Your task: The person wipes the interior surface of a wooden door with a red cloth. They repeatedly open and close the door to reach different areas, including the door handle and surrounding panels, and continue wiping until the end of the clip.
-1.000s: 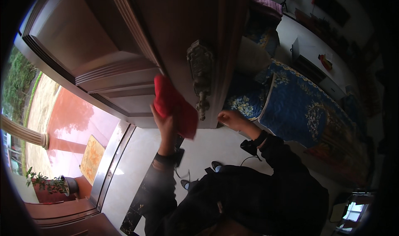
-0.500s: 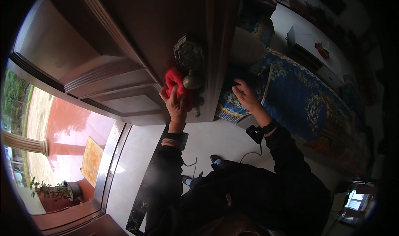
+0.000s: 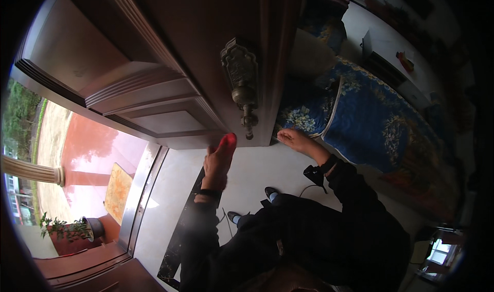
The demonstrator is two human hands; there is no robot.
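My left hand (image 3: 217, 166) is closed around a bunched red cloth (image 3: 227, 142), held just below the lower end of an ornate metal door handle (image 3: 244, 93). The cloth is apart from the handle. The handle is fixed to a dark brown panelled door (image 3: 198, 40), which stands open. To the right of the door edge, my right hand (image 3: 296, 139) hovers with its fingers stretched out and nothing in them. Beyond that hand lies a blue flowered cover (image 3: 363, 122) over a seat.
An open doorway with a metal sill (image 3: 138, 209) is at left, with a potted plant (image 3: 92, 228), an orange-patterned mat (image 3: 119, 191) and a column (image 3: 33, 170) outside. A white table (image 3: 381, 45) stands at the upper right. My feet are on the pale tiled floor (image 3: 175, 176).
My left hand has drawn the red cloth down off the handle toward me, leaving the handle uncovered. My right hand has moved down and slightly left.
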